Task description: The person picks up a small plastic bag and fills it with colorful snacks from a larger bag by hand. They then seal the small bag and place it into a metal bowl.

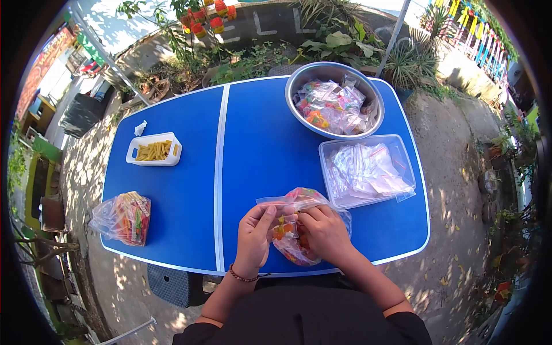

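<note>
My left hand (255, 234) pinches a small clear plastic bag (275, 201) with a reddish strip along its top. The fingers of my right hand (328, 234) are curled at the other side of this small bag; their tips are partly hidden. Just beneath both hands lies a larger clear plastic bag (299, 255) of red, orange and yellow pieces, resting near the table's front edge. Close by on the right, a clear plastic box (329, 192) holds a pile of small flat zip bags (368, 169).
On the blue table (178, 201), a steel bowl (292, 118) of filled packets stands at the back right. To the left are a white basket (154, 163) of yellowish sticks, a crumpled white scrap (140, 127) and a bag of colourful packets (127, 218). A stool (172, 284) sits below.
</note>
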### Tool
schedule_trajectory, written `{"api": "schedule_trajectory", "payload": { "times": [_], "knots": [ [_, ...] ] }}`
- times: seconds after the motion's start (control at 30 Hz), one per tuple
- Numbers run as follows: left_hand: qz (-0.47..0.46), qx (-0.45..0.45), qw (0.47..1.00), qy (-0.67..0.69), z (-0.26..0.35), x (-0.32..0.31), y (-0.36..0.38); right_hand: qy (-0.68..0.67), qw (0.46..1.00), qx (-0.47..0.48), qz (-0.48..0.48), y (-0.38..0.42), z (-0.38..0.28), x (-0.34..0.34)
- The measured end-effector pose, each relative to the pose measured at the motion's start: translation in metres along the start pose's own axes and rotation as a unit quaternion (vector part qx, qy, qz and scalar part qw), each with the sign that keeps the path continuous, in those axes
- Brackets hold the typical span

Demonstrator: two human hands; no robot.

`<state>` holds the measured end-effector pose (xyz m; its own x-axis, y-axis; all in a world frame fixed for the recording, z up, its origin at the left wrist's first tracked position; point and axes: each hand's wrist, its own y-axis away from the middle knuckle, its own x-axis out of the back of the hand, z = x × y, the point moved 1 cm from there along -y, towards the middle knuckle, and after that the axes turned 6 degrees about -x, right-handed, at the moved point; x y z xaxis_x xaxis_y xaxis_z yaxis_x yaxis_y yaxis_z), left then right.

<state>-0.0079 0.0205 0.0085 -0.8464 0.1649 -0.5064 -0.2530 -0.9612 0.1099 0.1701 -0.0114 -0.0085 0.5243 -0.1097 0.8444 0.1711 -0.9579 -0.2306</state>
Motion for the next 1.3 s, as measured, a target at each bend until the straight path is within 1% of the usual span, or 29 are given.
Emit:
{"api": "schedule_trajectory", "payload": {
  "times": [0.13, 0.33, 0.43, 0.53, 0.63, 0.73, 0.93, 1.13, 1.3],
  "knots": [
    [-0.006, 0.008, 1.0, 0.011, -0.001, 0.0, 0.0, 0.015, 1.0, -0.014, -0.001, 0.001, 0.003, -0.003],
    [-0.005, 0.014, 1.0, 0.014, 0.0, -0.001, 0.0, 0.029, 0.999, -0.029, -0.016, 0.0, -0.01, 0.011],
    [-0.005, 0.014, 1.0, 0.007, -0.003, 0.0, 0.0, 0.028, 0.997, -0.066, 0.019, 0.001, -0.011, -0.003],
    [-0.005, 0.008, 1.0, 0.005, -0.003, -0.001, 0.0, 0.048, 0.998, -0.047, 0.005, 0.001, -0.014, 0.0],
    [-0.01, 0.01, 1.0, 0.017, -0.002, 0.0, 0.0, 0.05, 0.997, -0.061, -0.014, 0.001, -0.013, -0.005],
    [-0.012, 0.01, 1.0, 0.016, -0.001, 0.0, 0.001, 0.03, 0.997, -0.064, -0.009, 0.001, -0.011, -0.005],
    [-0.017, 0.003, 1.0, -0.014, -0.002, 0.0, 0.003, -0.152, 0.987, -0.059, 0.002, 0.007, -0.006, 0.013],
    [-0.032, -0.014, 0.998, -0.043, -0.002, -0.005, 0.002, -0.184, 0.982, -0.029, 0.021, 0.006, -0.01, 0.037],
    [-0.026, -0.037, 0.997, -0.061, -0.002, -0.009, 0.003, -0.293, 0.952, -0.08, 0.025, 0.01, -0.008, 0.046]
  ]
}}
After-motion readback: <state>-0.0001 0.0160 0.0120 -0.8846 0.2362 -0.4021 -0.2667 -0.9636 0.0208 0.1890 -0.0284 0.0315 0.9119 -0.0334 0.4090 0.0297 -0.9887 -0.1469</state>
